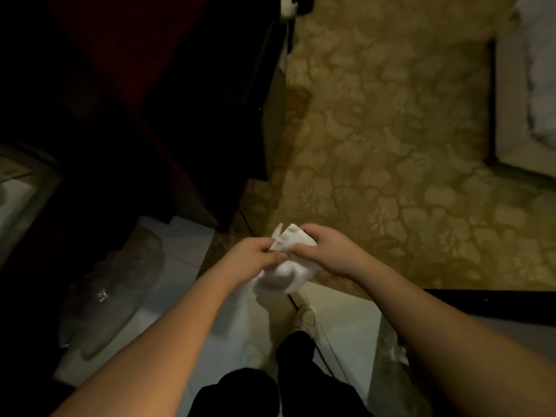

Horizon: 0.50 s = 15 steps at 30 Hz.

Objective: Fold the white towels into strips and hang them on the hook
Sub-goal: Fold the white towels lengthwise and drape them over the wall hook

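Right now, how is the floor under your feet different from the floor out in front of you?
The tiled floor under the feet is pale and plain, while the carpet ahead is yellow-brown with a leafy flower pattern. The tiled floor shows thin straight joint lines; the carpet shows curvy shapes instead. Both hands, the left hand and right hand, grip the white towel about where the two floors meet. Both floors are dimly lit.

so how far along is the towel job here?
Early to middle. Both the left hand and the right hand grip one white towel, bunched and partly folded, not yet a clear strip. No hook in view, so hanging is left.
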Available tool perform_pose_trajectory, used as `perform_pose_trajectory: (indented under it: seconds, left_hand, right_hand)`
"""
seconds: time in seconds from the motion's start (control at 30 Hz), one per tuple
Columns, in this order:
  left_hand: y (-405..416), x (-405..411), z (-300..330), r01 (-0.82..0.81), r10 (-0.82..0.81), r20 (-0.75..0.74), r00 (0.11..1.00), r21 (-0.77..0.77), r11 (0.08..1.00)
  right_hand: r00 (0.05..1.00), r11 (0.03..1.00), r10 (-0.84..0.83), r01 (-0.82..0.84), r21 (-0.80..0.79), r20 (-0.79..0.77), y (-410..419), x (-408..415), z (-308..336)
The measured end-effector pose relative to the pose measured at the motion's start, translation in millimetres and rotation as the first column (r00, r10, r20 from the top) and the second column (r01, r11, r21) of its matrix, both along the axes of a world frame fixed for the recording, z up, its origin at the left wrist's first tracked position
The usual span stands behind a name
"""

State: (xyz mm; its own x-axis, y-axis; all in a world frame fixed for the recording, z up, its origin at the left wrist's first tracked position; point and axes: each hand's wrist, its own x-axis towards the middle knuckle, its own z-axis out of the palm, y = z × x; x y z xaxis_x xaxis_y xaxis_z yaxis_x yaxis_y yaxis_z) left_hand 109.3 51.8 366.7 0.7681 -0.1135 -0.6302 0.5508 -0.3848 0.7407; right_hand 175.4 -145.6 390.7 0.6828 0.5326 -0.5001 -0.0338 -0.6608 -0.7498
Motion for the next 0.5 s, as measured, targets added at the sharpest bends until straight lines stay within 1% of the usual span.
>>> perform_pose_trajectory:
  seconds: [0.13,0.3,0.37,0.5]
  left_hand:
    - [13,-43,76,-0.01,-0.003,0.141,0.99,0.094,0.995]
    - [42,-121,153,-0.04,-0.035,0.311,0.95,0.233,0.972]
    - [58,-160,177,-0.037,-0.072,0.326,0.943,0.314,0.949]
    - [99,-254,215,-0.041,-0.104,0.29,0.952,0.453,0.891]
  right_hand:
    - [0.983,0.993,0.108,-0.113,0.023,0.146,24,-26,81]
    - [0.928,0.979,0.176,-0.2,0.04,0.328,52,-88,167]
    - [0.885,0.974,0.187,-0.224,0.039,0.426,65,-125,194]
    - [0.799,0.973,0.113,-0.21,0.098,0.59,90,-195,248]
